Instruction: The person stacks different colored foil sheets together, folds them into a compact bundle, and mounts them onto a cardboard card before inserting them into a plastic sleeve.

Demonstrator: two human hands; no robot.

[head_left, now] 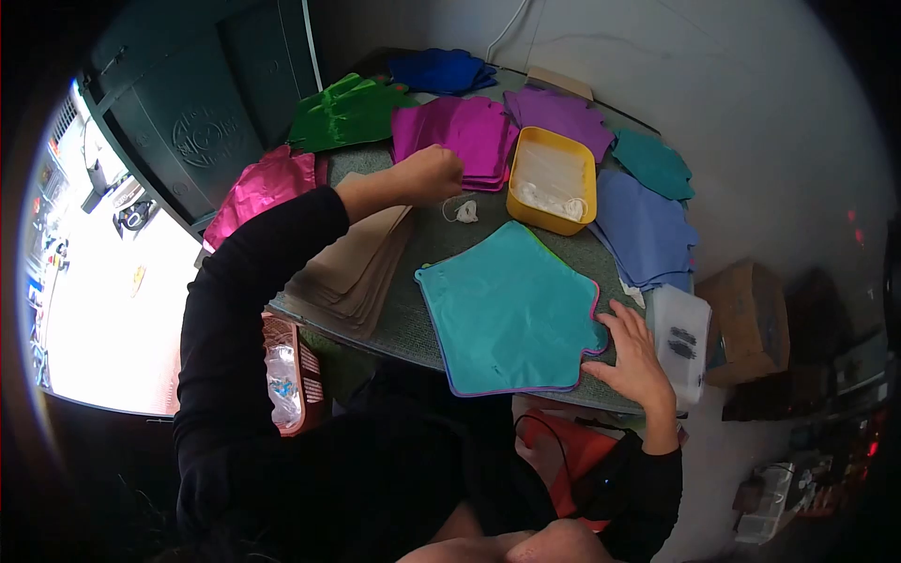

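In front of me lies a short stack of flat, star-shaped foil balloons (pixel 511 314), teal on top with thin purple, pink and green edges showing beneath. My right hand (pixel 633 361) is at the stack's right edge, thumb and fingers spread around a rounded tab there. My left hand (pixel 430 174) is raised with its fingers curled closed, over the near part of a magenta foil stack (pixel 455 136). What it holds, if anything, is hidden. Just below and right of that fist lies a small bundle of white string (pixel 465 212) on the table.
A yellow tub (pixel 554 223) holds clear plastic and white string. Around it lie green (pixel 347 113), blue (pixel 439 71), purple (pixel 563 120), teal (pixel 654 164) and periwinkle (pixel 643 225) foil stacks. Brown sheets (pixel 352 263) lie left, beside pink foil (pixel 263 192). A translucent container (pixel 680 342) is at right.
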